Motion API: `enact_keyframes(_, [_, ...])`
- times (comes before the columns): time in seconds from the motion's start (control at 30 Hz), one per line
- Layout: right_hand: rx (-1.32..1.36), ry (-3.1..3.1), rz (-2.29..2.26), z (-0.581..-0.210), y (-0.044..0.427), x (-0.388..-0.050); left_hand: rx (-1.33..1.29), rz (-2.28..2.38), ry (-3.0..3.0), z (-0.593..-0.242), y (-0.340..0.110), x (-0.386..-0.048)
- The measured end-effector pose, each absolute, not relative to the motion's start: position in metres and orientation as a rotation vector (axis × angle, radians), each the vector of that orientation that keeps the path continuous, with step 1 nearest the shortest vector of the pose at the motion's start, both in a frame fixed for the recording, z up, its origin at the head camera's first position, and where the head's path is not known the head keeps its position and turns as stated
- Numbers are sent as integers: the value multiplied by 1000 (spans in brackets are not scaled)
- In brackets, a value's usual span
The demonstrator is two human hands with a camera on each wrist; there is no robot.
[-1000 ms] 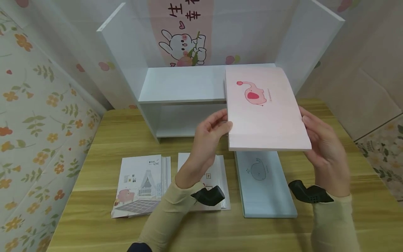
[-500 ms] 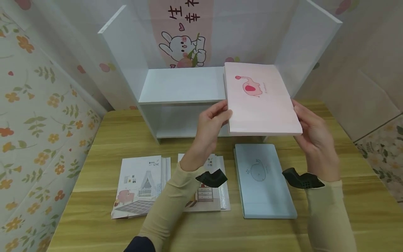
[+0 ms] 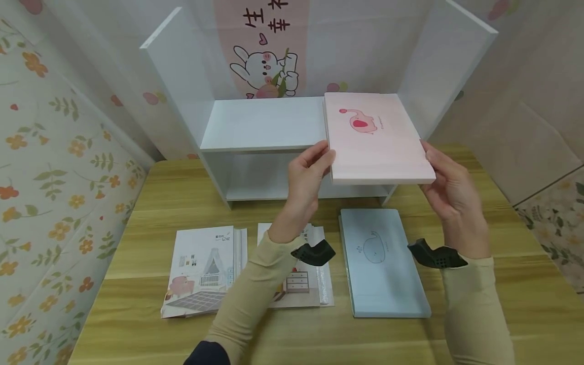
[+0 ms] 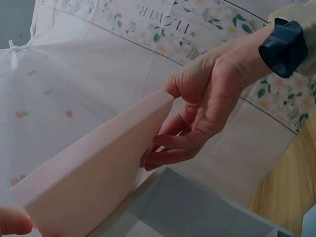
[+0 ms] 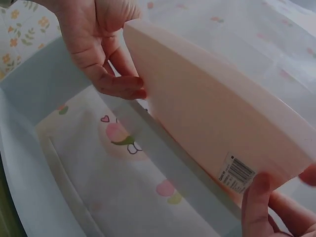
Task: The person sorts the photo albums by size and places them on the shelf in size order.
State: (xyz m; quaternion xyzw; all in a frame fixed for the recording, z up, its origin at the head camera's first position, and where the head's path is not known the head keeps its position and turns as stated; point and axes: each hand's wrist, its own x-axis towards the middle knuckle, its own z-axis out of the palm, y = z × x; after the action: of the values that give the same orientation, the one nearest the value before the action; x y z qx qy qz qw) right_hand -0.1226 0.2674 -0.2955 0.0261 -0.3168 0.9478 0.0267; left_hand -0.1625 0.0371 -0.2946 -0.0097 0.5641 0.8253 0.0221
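Note:
Both hands hold a pink book with an elephant drawing (image 3: 374, 157) over the right part of the white shelf's upper board (image 3: 264, 121). My left hand (image 3: 305, 182) pinches its left edge, thumb on the cover. On the right edge, my right hand (image 3: 456, 197) grips with the fingers beneath. The left wrist view shows the book (image 4: 94, 173) tilted, with the right hand (image 4: 197, 103) at one edge and a left fingertip (image 4: 15, 220) at the other. A barcode label (image 5: 237, 173) is on its underside in the right wrist view, near the right fingers (image 5: 259, 197).
A light blue book with a whale drawing (image 3: 383, 274) lies on the wooden table (image 3: 150, 213) below the right hand. White illustrated booklets (image 3: 201, 268) lie at the left, with more booklets (image 3: 301, 284) partly under the left forearm. Tall white side panels (image 3: 182, 76) flank the shelf.
The pink book has moved away from the body and slightly left, its near edge now farther over the shelf. Both hands have moved with it, keeping their hold, and more of the blue book shows.

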Motion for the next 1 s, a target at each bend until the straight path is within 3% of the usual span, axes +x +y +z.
enact_keyframes(0.5, [860, -1229, 2801, -318, 279, -120, 605, 2491, 1726, -308, 19, -147])
enact_keyframes(1.0, [623, -1379, 2586, -316, 274, -119, 737, 2462, 1848, -311, 24, -151])
